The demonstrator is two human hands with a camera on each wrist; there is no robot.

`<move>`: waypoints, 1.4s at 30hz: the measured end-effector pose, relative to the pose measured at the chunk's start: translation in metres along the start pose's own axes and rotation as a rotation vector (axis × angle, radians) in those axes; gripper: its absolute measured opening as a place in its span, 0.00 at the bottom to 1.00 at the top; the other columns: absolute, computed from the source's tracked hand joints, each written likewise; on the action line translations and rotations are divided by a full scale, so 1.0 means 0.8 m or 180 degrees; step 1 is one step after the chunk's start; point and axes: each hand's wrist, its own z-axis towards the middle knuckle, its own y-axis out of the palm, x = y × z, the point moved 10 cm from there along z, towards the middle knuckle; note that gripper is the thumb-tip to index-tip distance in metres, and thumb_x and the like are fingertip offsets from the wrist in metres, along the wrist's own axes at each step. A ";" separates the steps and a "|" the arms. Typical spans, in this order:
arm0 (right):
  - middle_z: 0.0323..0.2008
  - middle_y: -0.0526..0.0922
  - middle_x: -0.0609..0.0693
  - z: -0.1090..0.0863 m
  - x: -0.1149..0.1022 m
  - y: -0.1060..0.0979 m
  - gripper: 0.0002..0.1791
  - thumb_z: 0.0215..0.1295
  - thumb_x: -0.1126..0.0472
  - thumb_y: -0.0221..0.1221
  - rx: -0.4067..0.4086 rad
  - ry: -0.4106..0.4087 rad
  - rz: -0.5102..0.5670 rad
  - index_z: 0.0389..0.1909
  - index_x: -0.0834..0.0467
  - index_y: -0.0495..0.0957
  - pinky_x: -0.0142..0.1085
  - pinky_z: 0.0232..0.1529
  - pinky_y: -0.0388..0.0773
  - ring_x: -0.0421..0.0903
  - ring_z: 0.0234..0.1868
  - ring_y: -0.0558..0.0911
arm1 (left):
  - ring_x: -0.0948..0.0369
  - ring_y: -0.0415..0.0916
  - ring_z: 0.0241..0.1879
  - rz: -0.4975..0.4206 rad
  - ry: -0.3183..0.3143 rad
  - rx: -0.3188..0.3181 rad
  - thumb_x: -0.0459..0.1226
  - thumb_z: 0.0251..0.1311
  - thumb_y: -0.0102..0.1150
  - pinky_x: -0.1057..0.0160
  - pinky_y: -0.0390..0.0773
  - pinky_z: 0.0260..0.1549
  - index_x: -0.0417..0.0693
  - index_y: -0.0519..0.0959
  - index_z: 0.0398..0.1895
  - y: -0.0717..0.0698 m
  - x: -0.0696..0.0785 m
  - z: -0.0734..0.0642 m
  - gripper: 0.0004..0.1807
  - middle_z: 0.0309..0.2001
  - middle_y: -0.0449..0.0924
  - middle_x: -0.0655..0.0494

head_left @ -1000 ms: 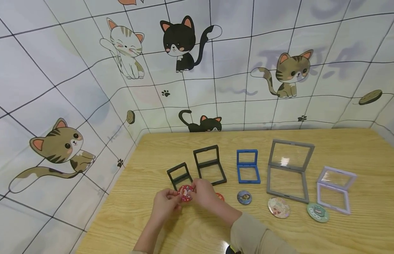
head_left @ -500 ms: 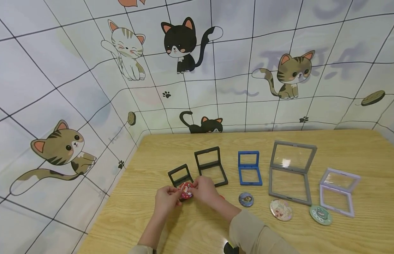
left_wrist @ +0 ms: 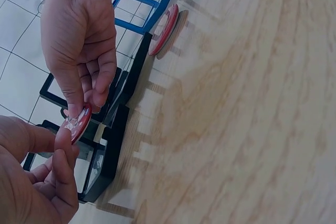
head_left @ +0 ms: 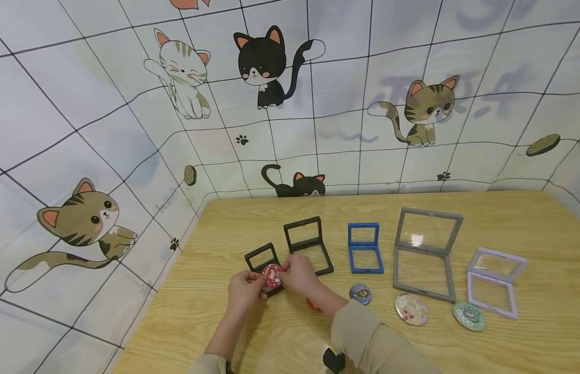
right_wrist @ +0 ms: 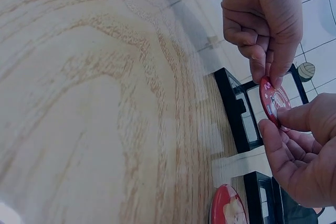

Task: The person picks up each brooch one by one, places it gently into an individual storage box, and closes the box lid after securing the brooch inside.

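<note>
Both hands pinch a round red button badge by its edges, the left hand on its left and the right hand on its right. The badge is held over the lower half of a small black hinged frame, which stands unfolded with its clear lid raised. In the right wrist view the badge is tilted, with thumbs and fingertips on its rim. A second red badge lies on the table, partly hidden by the right forearm. The larger black frame stands just behind the right hand.
To the right stand a blue frame, a large grey frame and a lilac frame, all unfolded. Before them lie a blue badge, a cream badge and a green badge. Walls border the wooden table.
The red badge has moved slightly away from the person, from in front of the small black frame to over its lower half. Both hands keep their pinch. More of the second red badge shows.
</note>
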 end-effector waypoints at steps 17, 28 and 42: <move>0.17 0.74 0.49 0.008 0.002 0.009 0.09 0.51 0.65 0.63 -0.0040 0.0043 -0.0241 0.18 0.63 0.74 0.27 0.15 0.67 0.38 0.13 0.70 | 0.66 0.70 0.11 0.0163 0.0034 0.0099 0.31 0.55 0.56 0.70 0.71 0.13 0.31 0.73 0.30 -0.006 -0.007 0.006 0.08 0.19 0.77 0.48; 0.15 0.70 0.47 0.013 0.003 0.017 0.11 0.50 0.65 0.63 -0.0156 0.0018 -0.0575 0.16 0.60 0.71 0.29 0.18 0.64 0.41 0.18 0.68 | 0.66 0.71 0.13 0.0237 0.0022 0.0112 0.29 0.54 0.56 0.72 0.67 0.12 0.30 0.73 0.29 -0.003 -0.015 0.010 0.06 0.17 0.76 0.51; 0.14 0.68 0.46 0.017 0.002 0.018 0.12 0.49 0.67 0.63 -0.0137 -0.0046 -0.0596 0.13 0.60 0.70 0.28 0.16 0.61 0.40 0.17 0.66 | 0.64 0.72 0.15 0.0506 0.0201 0.0124 0.28 0.53 0.56 0.71 0.70 0.14 0.31 0.73 0.27 -0.002 -0.008 0.012 0.05 0.18 0.76 0.50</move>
